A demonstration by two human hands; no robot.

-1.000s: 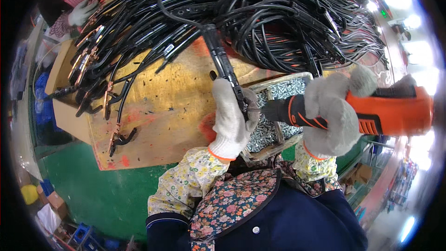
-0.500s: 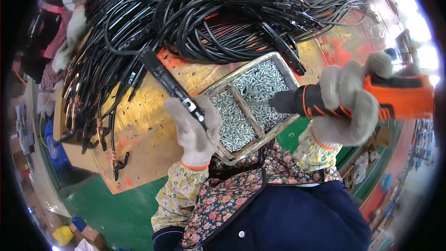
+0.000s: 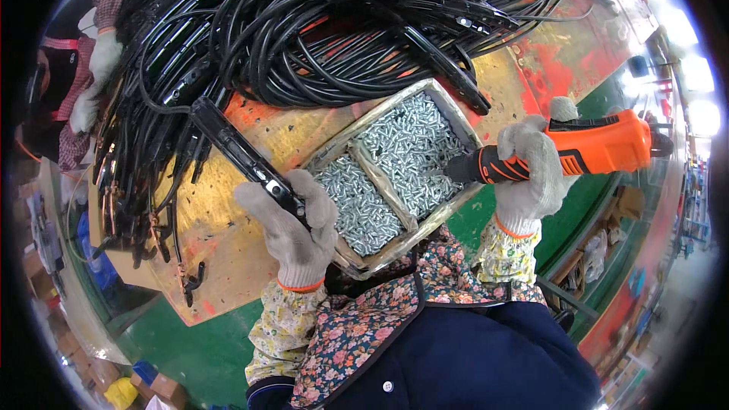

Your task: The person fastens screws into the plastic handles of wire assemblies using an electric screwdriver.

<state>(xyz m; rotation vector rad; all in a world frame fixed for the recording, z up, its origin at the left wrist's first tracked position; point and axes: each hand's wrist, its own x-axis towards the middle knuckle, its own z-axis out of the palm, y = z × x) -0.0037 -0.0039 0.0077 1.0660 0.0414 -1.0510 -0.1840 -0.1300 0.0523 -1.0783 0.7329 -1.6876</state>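
My left hand [image 3: 292, 220], in a grey-white knit glove, is closed round the lower end of a black plastic handle [image 3: 247, 159] with a cable running from its upper end. My right hand [image 3: 531, 167], gloved alike, grips an orange and black power screwdriver [image 3: 596, 144] near its front. The tool's dark nose points left, over the right compartment of a worn wooden box [image 3: 438, 222]. Small silver screws [image 3: 406, 137] fill both compartments. The nose tip is low over the screws; I cannot tell whether its bit touches them.
A large heap of black cables with similar handles [image 3: 448, 68] covers the far table. Cable ends with copper-coloured parts [image 3: 182, 273] hang near the left edge of the paint-stained table [image 3: 228, 258]. At the far left are another person's gloved hands [image 3: 95, 68].
The screwdriver has swung lower and nearer, its nose now down at the screws in the right compartment. My left hand with the black handle has shifted slightly left and nearer.
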